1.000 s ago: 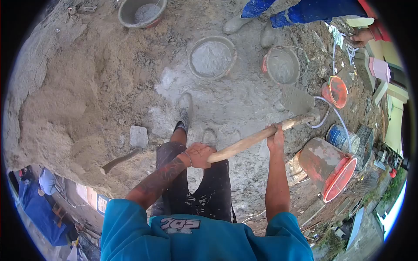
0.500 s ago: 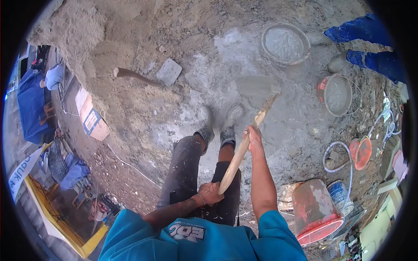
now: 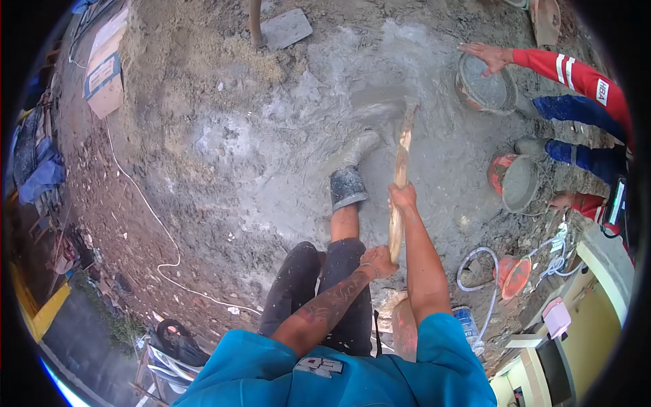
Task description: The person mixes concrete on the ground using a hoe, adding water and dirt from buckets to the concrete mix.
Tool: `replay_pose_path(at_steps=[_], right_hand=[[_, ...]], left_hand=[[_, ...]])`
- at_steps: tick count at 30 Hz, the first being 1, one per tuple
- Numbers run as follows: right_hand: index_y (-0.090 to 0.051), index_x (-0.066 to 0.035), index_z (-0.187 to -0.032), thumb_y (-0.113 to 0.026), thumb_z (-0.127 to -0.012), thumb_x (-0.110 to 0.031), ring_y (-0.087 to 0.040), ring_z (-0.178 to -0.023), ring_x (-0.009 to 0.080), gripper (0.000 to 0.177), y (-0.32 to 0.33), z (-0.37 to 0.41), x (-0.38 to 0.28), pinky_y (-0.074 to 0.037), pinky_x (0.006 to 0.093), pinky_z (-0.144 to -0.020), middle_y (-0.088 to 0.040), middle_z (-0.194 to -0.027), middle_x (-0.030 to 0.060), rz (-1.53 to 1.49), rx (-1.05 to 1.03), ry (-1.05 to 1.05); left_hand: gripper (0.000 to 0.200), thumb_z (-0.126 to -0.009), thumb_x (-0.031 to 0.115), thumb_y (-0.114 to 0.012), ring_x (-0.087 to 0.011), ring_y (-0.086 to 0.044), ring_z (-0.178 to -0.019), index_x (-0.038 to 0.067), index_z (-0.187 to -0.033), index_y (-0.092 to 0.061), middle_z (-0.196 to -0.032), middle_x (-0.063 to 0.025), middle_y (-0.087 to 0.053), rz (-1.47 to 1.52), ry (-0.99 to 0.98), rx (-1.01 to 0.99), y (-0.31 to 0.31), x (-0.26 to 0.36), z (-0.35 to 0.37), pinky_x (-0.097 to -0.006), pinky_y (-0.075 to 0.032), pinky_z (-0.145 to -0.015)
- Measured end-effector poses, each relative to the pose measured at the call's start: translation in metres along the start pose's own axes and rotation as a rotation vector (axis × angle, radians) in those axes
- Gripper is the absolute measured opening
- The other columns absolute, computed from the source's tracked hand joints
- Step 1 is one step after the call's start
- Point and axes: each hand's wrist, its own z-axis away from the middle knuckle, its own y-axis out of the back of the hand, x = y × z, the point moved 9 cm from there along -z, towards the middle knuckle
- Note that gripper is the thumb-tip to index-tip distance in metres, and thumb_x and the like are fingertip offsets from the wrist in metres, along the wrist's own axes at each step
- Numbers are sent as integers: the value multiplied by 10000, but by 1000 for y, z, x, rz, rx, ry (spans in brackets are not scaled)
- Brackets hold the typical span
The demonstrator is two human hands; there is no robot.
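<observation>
My left hand (image 3: 379,262) is closed round the lower end of a hoe's wooden handle (image 3: 401,159), close to my knees. Farther up the same handle, my right hand (image 3: 403,196) grips it. The hoe's far end reaches into wet grey mortar (image 3: 441,163) spread over the ground, and its blade is smeared grey and hard to make out. My booted foot (image 3: 348,186) stands in the mortar left of the handle.
A co-worker's hand (image 3: 494,57) is over a mortar-filled bucket (image 3: 465,95); their other hand (image 3: 561,201) is near a red bucket (image 3: 498,169). Another hoe (image 3: 286,28) lies at the top. A hose (image 3: 463,261) curls at right; a white cable (image 3: 146,197) crosses the left.
My view has shifted and one foot has stepped back. The hoe now stands more upright in view, its blade less visible. The co-worker's red sleeves and hands have come into view by the buckets.
</observation>
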Motion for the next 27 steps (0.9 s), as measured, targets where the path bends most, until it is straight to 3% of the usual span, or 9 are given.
replay_pose_path(at_steps=[1,7,12,15,17,19,21,26,27], right_hand=[[-502,63,-926,-635,-728,-107,-543,-445,186,293,4,7,37,-444,326,-361,-539,-620,108,17,59,-20],[-447,-12,-1008,-599,-793,-77,-500,-452,146,271,-4,78,53,-444,292,-380,-510,-694,64,-11,-107,32],[-486,25,-967,-612,-778,-93,-568,-513,157,256,-85,52,-58,-475,295,-432,-552,-706,86,86,-217,422],[-511,50,-986,-616,-780,-138,-593,-517,181,298,-129,26,-106,-487,306,-446,-583,-702,114,209,-237,457],[-533,61,-963,-630,-775,-197,-610,-505,205,334,-132,3,-87,-492,325,-447,-605,-678,137,503,-194,404],[-538,65,-956,-638,-769,-214,-613,-498,214,350,-118,3,-46,-490,331,-442,-609,-666,144,450,-203,332],[-537,73,-949,-647,-766,-228,-615,-489,223,369,-107,2,4,-486,340,-429,-611,-655,152,411,-182,281],[-515,20,-957,-622,-795,-127,-544,-465,171,244,-20,66,110,-448,310,-384,-537,-668,80,317,-115,75],[-507,25,-946,-619,-782,-113,-527,-445,168,242,-5,83,125,-440,309,-378,-527,-658,77,236,-118,95]], left_hand=[[500,-724,372,-605,-342,-585,-1008,-6,-1051,-575,-1036,-223,-603,24,-27,60,-34,-11,11,-418,-457,-869],[424,-726,357,-595,-344,-594,-907,31,-991,-541,-941,-191,-601,275,-53,258,-85,-30,56,-437,-445,-831],[404,-735,364,-589,-338,-596,-882,30,-948,-510,-923,-187,-613,258,-33,570,12,-59,19,-462,-435,-784],[426,-725,369,-595,-314,-605,-849,23,-959,-509,-921,-176,-622,237,-48,776,67,-69,-9,-434,-434,-787],[378,-688,278,-620,-274,-528,-1056,43,-962,-509,-1015,-144,-584,373,-14,434,40,-64,-46,-411,-387,-894],[440,-687,283,-606,-274,-504,-1106,37,-1039,-509,-1078,-157,-571,410,19,388,-2,-68,-61,-419,-344,-966],[488,-712,382,-584,-251,-600,-975,-35,-963,-549,-979,-153,-630,226,80,413,-32,-76,-28,-334,-415,-898],[568,-763,389,-528,-342,-390,-1237,11,-1175,-430,-1283,-209,-438,384,116,104,-169,-48,10,-397,-252,-1048],[535,-751,390,-561,-351,-466,-1164,22,-1129,-468,-1177,-214,-518,384,97,118,-167,-36,40,-421,-298,-1016]])
